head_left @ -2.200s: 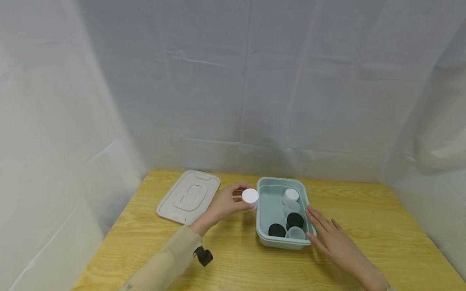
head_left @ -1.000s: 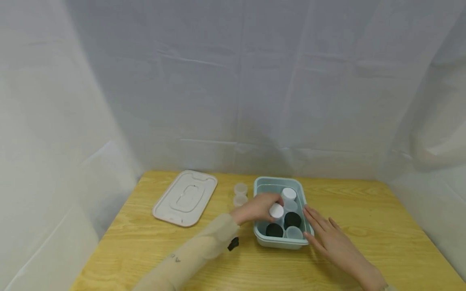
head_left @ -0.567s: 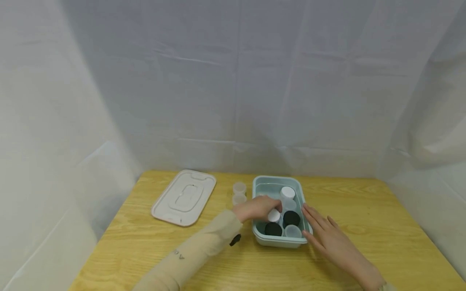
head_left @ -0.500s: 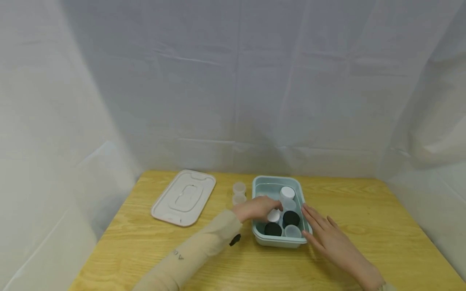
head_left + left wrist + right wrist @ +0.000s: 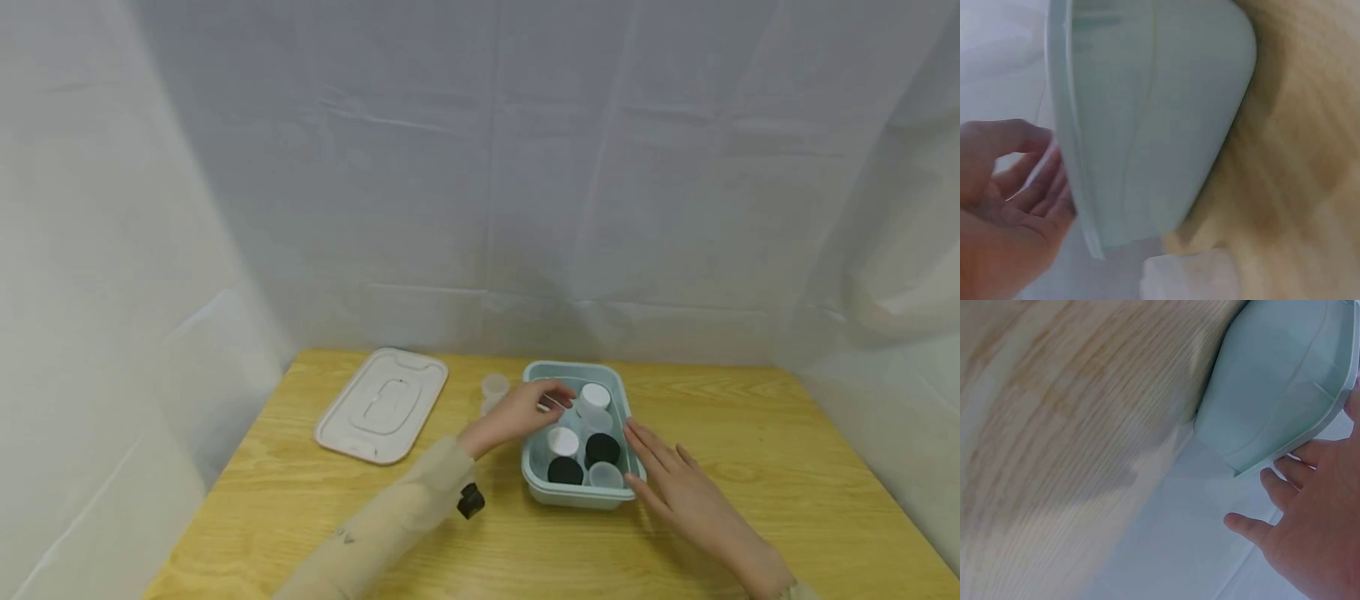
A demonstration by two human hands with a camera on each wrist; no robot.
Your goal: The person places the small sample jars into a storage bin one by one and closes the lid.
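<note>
Left hand hovers over green bin's left rim, fingers loosely apart, holding nothing. Right hand flat against bin's right wall, fingers straight.

The left hand hovers over the left rim of the bin, and the right hand lies flat against the bin's right wall. Between the two hands, five jars stand inside the bin. Left of the left hand stand two cups, and farther left lies the lid, all on the table.
</note>
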